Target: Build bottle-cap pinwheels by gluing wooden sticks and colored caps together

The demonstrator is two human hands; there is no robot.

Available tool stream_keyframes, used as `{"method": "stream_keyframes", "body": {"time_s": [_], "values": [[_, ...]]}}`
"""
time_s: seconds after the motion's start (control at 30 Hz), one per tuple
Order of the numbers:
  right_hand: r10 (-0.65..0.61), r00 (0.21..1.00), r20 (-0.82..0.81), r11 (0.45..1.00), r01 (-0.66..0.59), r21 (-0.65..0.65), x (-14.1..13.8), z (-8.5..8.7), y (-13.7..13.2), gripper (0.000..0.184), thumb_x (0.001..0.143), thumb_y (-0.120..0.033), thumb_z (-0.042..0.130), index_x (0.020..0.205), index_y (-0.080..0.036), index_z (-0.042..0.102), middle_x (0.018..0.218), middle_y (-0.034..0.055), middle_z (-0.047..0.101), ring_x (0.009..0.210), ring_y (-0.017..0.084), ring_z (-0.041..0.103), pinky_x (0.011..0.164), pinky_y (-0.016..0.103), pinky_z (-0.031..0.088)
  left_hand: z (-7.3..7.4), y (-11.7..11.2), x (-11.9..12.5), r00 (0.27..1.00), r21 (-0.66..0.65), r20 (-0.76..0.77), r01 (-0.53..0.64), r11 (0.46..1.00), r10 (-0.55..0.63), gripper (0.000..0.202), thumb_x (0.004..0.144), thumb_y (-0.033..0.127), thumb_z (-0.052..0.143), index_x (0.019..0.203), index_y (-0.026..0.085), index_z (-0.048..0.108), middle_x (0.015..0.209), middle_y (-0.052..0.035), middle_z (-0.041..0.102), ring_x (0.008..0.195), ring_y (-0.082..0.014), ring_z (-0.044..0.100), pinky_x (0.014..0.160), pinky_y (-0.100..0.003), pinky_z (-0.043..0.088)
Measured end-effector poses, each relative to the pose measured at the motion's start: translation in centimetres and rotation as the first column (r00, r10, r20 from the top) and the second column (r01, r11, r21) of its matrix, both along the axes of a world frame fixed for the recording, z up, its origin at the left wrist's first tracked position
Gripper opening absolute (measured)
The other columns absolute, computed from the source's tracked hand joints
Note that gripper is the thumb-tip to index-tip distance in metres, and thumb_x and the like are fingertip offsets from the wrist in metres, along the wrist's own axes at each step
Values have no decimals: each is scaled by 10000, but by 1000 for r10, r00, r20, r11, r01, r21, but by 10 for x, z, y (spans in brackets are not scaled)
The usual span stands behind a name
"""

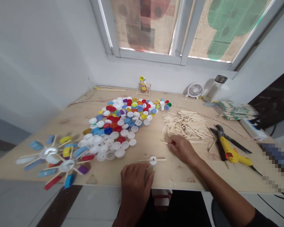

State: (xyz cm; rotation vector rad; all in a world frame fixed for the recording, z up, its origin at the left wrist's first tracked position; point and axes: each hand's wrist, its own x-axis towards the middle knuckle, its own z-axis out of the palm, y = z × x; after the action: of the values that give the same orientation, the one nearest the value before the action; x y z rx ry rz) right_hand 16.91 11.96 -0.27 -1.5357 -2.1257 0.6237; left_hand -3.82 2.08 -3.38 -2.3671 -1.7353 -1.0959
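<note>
My right hand (pixel 181 148) rests on the wooden table (pixel 156 138) at the near edge of a pile of thin wooden sticks (pixel 186 124), its fingers pinched on one stick. My left hand (pixel 135 183) lies at the table's front edge with fingers curled down, just below a white bottle cap (pixel 153 160) with two sticks attached to its left and right sides. Whether the left hand holds anything is hidden.
A big heap of coloured and white bottle caps (pixel 121 123) covers the table's middle left. Two cap-and-stick wheels (pixel 59 157) lie at the left front. A yellow glue gun (pixel 232 154) and black pliers (pixel 219 138) lie right. A small fan (pixel 195 90), a bottle (pixel 215 86) and a bagged bundle of sticks (pixel 236 110) stand behind.
</note>
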Motion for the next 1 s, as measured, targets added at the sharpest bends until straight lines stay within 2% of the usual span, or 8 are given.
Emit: {"method": "stream_keyframes", "body": {"time_s": [0.1,0.27,0.43,0.6,0.7,0.83,0.9,1.0], "values": [[-18,967,-254,995,-9,-103,-3,1,-18,161,867,-302,519,751,-193,546,689,-9,565,634,133,494,595,238,367,4,6,5,1000,-50,-28,-1,999,-1,73,842,196,568,894,185,618,810,-40,690,795,-225,607,827,-401,364],[-150,803,-576,961,-19,-277,-8,4,-36,272,829,-452,597,813,-181,593,685,-7,603,603,118,518,564,231,379,6,11,12,996,-56,-80,-32,998,28,66,849,216,571,855,195,633,759,-29,674,755,-230,581,801,-401,348],[-325,595,-735,899,-45,-435,-8,2,-43,309,759,-447,703,904,-178,658,744,19,667,646,119,562,612,239,416,5,17,12,993,3,-97,-67,998,67,139,872,183,521,781,207,623,701,-24,655,716,-224,554,771,-391,338],[-426,410,-807,851,-121,-511,-8,0,-47,347,687,-386,786,939,-176,673,757,25,676,625,120,578,621,251,430,5,20,6,992,40,-106,-70,997,74,151,868,157,513,763,204,611,702,-25,658,719,-231,557,771,-402,341],[-457,330,-826,840,-146,-523,-12,2,-50,366,659,-349,814,957,-189,674,769,15,669,667,130,601,664,265,446,9,15,7,999,20,-12,-35,999,36,135,863,150,520,770,202,603,717,-19,657,725,-216,569,792,-403,358],[-478,229,-848,840,-164,-518,-21,8,-58,371,633,-321,843,946,-197,686,753,0,673,701,113,595,722,245,435,19,6,19,972,-50,219,101,994,-87,94,839,153,555,788,211,608,737,0,669,739,-181,604,782,-356,413],[-491,179,-853,836,-179,-519,-26,11,-63,365,623,-289,854,938,-191,696,741,-2,677,688,98,580,709,219,419,24,3,26,923,-109,373,146,983,-95,90,830,172,566,850,217,641,760,1,686,732,-168,624,734,-320,458],[-507,149,-849,826,-198,-528,-32,14,-69,344,629,-267,851,931,-194,704,752,-4,684,690,95,575,714,209,417,32,3,35,810,-255,586,216,942,-27,161,821,218,572,928,226,691,832,-12,734,713,-163,650,662,-279,505]]}}
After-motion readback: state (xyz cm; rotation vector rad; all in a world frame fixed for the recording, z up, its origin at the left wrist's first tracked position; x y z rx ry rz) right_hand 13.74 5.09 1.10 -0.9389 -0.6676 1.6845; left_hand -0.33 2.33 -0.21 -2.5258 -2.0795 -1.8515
